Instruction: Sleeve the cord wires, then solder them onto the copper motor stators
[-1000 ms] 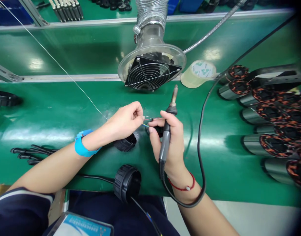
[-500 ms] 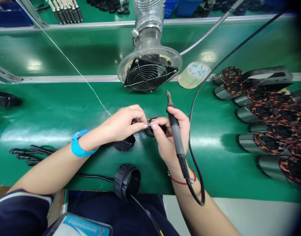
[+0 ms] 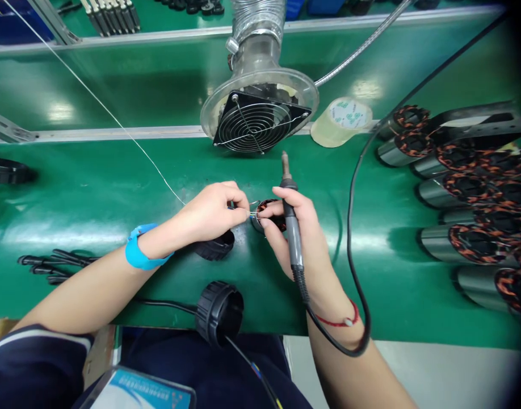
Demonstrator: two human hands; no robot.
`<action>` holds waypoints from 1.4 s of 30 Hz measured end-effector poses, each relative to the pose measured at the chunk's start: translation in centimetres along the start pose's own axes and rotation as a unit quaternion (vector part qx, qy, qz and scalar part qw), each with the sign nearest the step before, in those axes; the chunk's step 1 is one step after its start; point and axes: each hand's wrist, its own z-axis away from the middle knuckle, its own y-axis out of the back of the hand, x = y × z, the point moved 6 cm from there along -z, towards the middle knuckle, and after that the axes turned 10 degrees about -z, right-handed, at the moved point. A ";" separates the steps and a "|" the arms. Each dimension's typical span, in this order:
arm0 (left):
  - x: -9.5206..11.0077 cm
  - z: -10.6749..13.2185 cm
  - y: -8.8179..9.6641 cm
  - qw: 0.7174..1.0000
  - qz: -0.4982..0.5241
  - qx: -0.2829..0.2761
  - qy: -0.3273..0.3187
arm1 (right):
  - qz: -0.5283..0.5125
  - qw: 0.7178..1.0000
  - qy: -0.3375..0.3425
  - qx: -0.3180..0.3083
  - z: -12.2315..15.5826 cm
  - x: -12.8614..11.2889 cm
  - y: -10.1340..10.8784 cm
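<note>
My left hand [image 3: 213, 213] is pinched shut on thin wire ends right beside a small stator with copper windings [image 3: 267, 211] on the green bench. My right hand [image 3: 301, 238] steadies that stator with its fingertips and also holds a soldering iron [image 3: 291, 227], tip pointing up and away. A black threaded cap [image 3: 215, 247] lies under my left hand. A thin solder wire [image 3: 116, 122] runs from the upper left down to my left fingers.
A fume extractor fan [image 3: 258, 116] stands just behind the hands, a roll of tape [image 3: 342, 120] to its right. Several wound stators [image 3: 469, 199] lie in rows at the right. A second black cap on a cable [image 3: 220, 312] sits at the front edge; black cables [image 3: 51, 264] lie left.
The soldering iron swung from leaning right to nearly upright in my right hand. Both hands drew together at the stator and stayed there; the view shifted slightly.
</note>
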 end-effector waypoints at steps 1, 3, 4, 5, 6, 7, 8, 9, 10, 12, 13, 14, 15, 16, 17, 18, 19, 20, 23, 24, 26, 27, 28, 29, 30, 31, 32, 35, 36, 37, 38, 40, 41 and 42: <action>0.0 0.0 0.1 1.000 0.003 0.000 0.003 | 0.010 1.000 -0.005 0.004 -0.2 0.2 -0.1; -0.2 -0.1 0.1 1.000 0.007 0.000 0.010 | 0.034 0.999 -0.015 0.022 -0.6 0.4 -0.3; -0.2 -0.1 0.2 1.000 0.007 0.001 0.013 | 0.046 0.998 -0.016 0.029 -0.8 0.4 -0.3; -0.3 -0.2 0.2 1.000 0.007 0.001 0.014 | 0.054 0.998 -0.014 0.033 -0.9 0.2 -0.4; -0.4 -0.2 0.2 1.000 0.007 0.003 0.016 | 0.056 0.998 -0.012 0.035 -0.9 0.0 -0.4; -0.4 -0.3 0.2 1.000 0.007 0.004 0.016 | 0.052 0.998 -0.010 0.040 -0.8 -0.3 -0.2; -0.4 -0.3 0.2 1.000 0.007 0.004 0.012 | 0.043 0.998 -0.011 0.048 -0.5 -0.6 0.0; -0.3 -0.3 0.2 1.000 0.007 0.005 0.007 | 0.033 0.997 -0.014 0.061 -0.1 -1.0 0.4; -0.2 -0.3 0.2 1.000 0.004 0.005 0.001 | 0.024 0.996 -0.021 0.078 0.4 -1.4 0.9; 0.2 -0.3 0.2 1.000 -0.008 0.007 -0.015 | 0.015 0.992 -0.031 0.120 1.8 -2.2 1.9; 0.4 -0.3 0.2 1.000 -0.018 0.009 -0.023 | 0.016 0.990 -0.026 0.138 2.5 -2.5 2.4; 0.7 -0.3 0.2 0.999 -0.030 0.011 -0.029 | 0.020 0.988 -0.012 0.155 3.2 -2.9 2.7; 0.9 -0.3 0.2 0.998 -0.042 0.013 -0.034 | 0.028 0.985 0.011 0.172 3.9 -3.3 3.0; 1.1 -0.3 0.2 0.998 -0.053 0.015 -0.038 | 0.035 0.981 0.037 0.187 4.6 -3.5 3.2; 1.2 -0.2 0.2 0.997 -0.061 0.017 -0.040 | 0.040 0.977 0.062 0.198 5.2 -3.7 3.2; 1.3 -0.2 0.2 0.997 -0.067 0.018 -0.041 | 0.039 0.975 0.080 0.206 5.7 -3.6 3.2; 1.3 -0.2 0.2 0.997 -0.071 0.019 -0.040 | 0.036 0.972 0.091 0.213 6.1 -3.5 3.2; 1.3 -0.2 0.2 0.996 -0.073 0.018 -0.037 | 0.030 0.971 0.096 0.216 6.5 -3.3 3.1; 1.2 -0.2 0.3 0.996 -0.077 0.018 -0.030 | 0.018 0.972 0.092 0.217 7.0 -2.7 2.8; 1.1 -0.2 0.3 0.996 -0.078 0.018 -0.030 | 0.014 0.972 0.089 0.219 7.0 -2.6 2.7; 1.1 -0.3 0.3 0.996 -0.078 0.019 -0.034 | 0.004 0.972 0.085 0.221 7.0 -2.6 2.6; 1.1 -0.3 0.3 0.996 -0.078 0.020 -0.036 | 0.002 0.971 0.085 0.222 7.0 -2.6 2.6; 1.1 -0.3 0.3 0.996 -0.077 0.021 -0.037 | 0.001 0.971 0.085 0.223 7.0 -2.6 2.6; 1.0 -0.3 0.3 0.996 -0.077 0.022 -0.038 | 0.002 0.971 0.084 0.223 6.9 -2.6 2.5; 1.0 -0.3 0.3 0.996 -0.076 0.023 -0.041 | 0.003 0.971 0.084 0.223 6.9 -2.6 2.5; 1.0 -0.3 0.3 0.996 -0.076 0.025 -0.043 | 0.003 0.971 0.083 0.224 7.0 -2.5 2.5; 1.0 -0.3 0.3 0.996 -0.075 0.026 -0.045 | 0.005 0.971 0.082 0.225 7.0 -2.5 2.5; 0.9 -0.3 0.4 0.996 -0.074 0.031 -0.050 | 0.017 0.969 0.075 0.233 7.3 -2.2 2.6; 0.9 -0.3 0.4 0.995 -0.073 0.034 -0.052 | 0.021 0.969 0.072 0.234 7.3 -2.1 2.6; 0.9 -0.3 0.5 0.995 -0.071 0.037 -0.053 | 0.024 0.969 0.070 0.234 7.4 -2.1 2.6; 0.8 -0.3 0.5 0.995 -0.070 0.041 -0.055 | 0.025 0.970 0.069 0.233 7.4 -2.0 2.5; 0.8 -0.3 0.6 0.995 -0.071 0.046 -0.056 | 0.024 0.970 0.073 0.231 7.4 -2.1 2.5; 0.7 -0.4 0.6 0.995 -0.072 0.047 -0.057 | 0.021 0.970 0.076 0.231 7.4 -2.1 2.5; 0.7 -0.4 0.6 0.994 -0.074 0.047 -0.057 | 0.017 0.970 0.079 0.230 7.3 -2.2 2.4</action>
